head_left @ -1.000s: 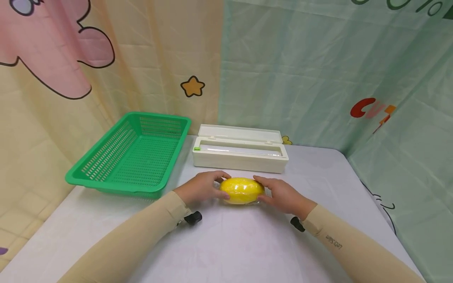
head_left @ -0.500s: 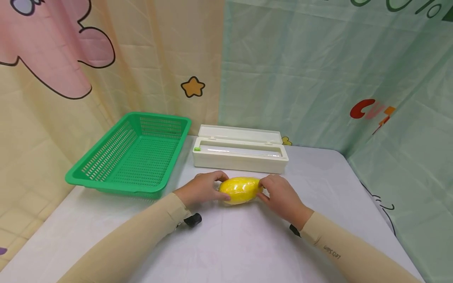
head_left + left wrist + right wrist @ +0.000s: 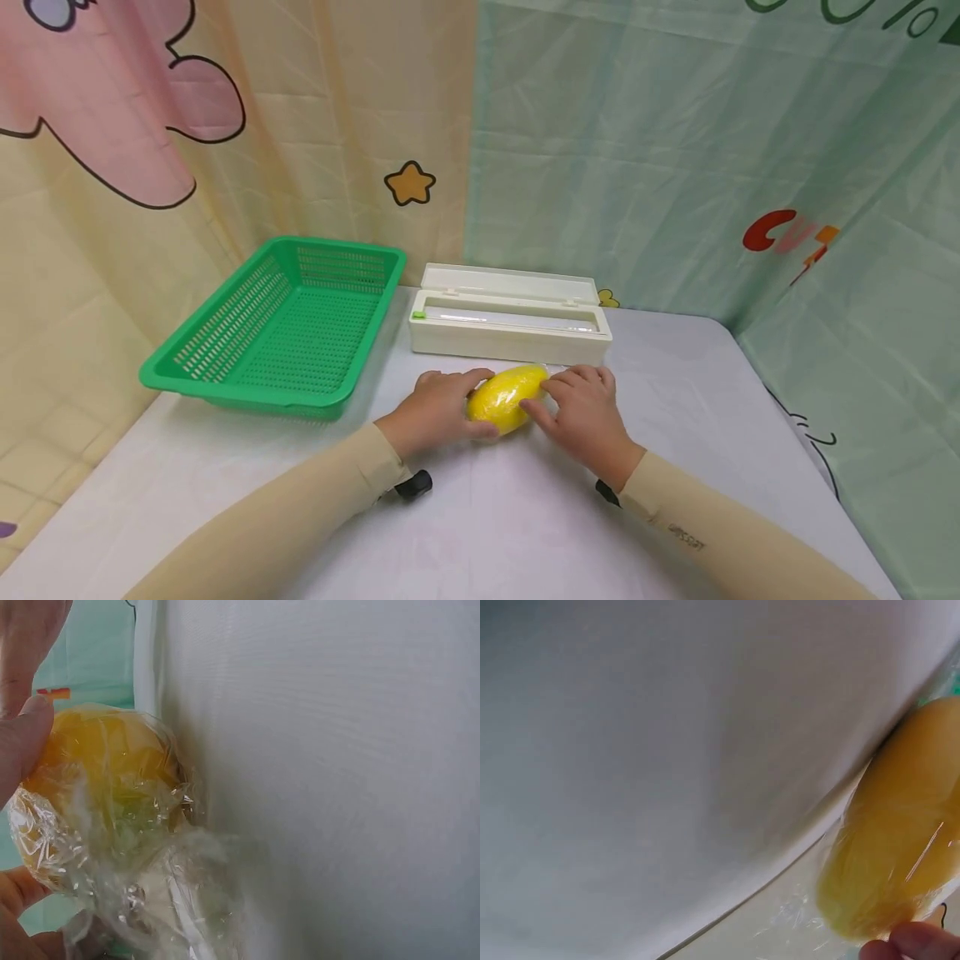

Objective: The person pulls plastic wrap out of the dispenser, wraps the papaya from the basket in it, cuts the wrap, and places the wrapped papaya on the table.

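Observation:
A yellow oval fruit (image 3: 508, 400), its exact kind unclear, sits wrapped in clear cling film above the middle of the white table. My left hand (image 3: 435, 410) grips its left end, with the thumb on the near side and fingers behind. At the other end, my right hand (image 3: 588, 412) holds the fruit between thumb and curled fingers. Loose, crumpled cling film (image 3: 199, 892) hangs from the fruit in the left wrist view. In the right wrist view, fingertips (image 3: 922, 941) touch one tip of the yellow fruit (image 3: 900, 840). The fruit's underside is partly hidden.
Behind the hands stands a long white cling film box (image 3: 510, 340), its lid raised and a roll inside. A green slotted basket (image 3: 225, 390) stands at the left. Curtains (image 3: 637, 167) border the back and sides of the white table (image 3: 517, 517).
The fruit has turned so its right end points farther back. My right hand has shifted left and nearer its body, the thumb now on its front. My left hand keeps its grip.

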Demonstrator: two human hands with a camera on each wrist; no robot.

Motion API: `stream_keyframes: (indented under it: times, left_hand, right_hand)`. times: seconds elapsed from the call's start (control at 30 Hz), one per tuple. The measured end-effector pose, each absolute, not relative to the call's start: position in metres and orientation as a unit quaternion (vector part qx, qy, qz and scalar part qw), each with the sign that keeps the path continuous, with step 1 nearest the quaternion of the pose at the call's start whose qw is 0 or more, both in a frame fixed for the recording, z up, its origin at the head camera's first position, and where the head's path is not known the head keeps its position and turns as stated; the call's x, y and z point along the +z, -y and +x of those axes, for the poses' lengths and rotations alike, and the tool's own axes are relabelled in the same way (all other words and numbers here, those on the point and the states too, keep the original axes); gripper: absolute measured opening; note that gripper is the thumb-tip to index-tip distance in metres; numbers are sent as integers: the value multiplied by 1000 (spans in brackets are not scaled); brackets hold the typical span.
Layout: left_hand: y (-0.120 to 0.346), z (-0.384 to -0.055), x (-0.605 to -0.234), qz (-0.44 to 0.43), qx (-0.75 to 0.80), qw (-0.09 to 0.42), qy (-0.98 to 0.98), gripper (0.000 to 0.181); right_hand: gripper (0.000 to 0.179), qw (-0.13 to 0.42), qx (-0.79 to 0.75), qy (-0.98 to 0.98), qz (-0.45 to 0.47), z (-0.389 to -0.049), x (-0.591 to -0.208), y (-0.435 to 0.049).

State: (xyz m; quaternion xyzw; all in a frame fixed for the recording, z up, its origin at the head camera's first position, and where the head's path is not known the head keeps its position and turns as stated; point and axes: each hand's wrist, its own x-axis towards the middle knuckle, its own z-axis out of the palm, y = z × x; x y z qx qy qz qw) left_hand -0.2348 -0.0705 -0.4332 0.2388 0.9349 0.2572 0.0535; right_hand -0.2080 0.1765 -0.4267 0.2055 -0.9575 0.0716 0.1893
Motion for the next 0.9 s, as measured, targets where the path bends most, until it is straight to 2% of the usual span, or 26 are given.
stream_keyframes:
  times: [0.2, 0.3, 0.47, 0.63, 0.77, 0.9]
  left_hand:
    - [72, -230, -433, 244, 254, 42, -935, 83]
    - [75, -227, -432, 230, 279, 63, -930, 83]
    - [84, -225, -431, 192, 351, 118, -909, 59]
    - [89, -227, -433, 189, 389, 143, -890, 41]
    - [89, -227, -433, 182, 406, 151, -883, 42]
    - [90, -224, -433, 184, 411, 160, -879, 54]
  right_hand:
    - [53, 169, 95, 964, 183, -208, -426, -166]
    - [54, 133, 139, 965, 179, -210, -425, -165]
    - [63, 43, 217, 961, 166, -214, -426, -165]
    - [71, -23, 277, 948, 157, -216, -426, -167]
    - [75, -75, 324, 932, 141, -217, -427, -167]
    - [74, -109, 350, 918, 150, -218, -426, -166]
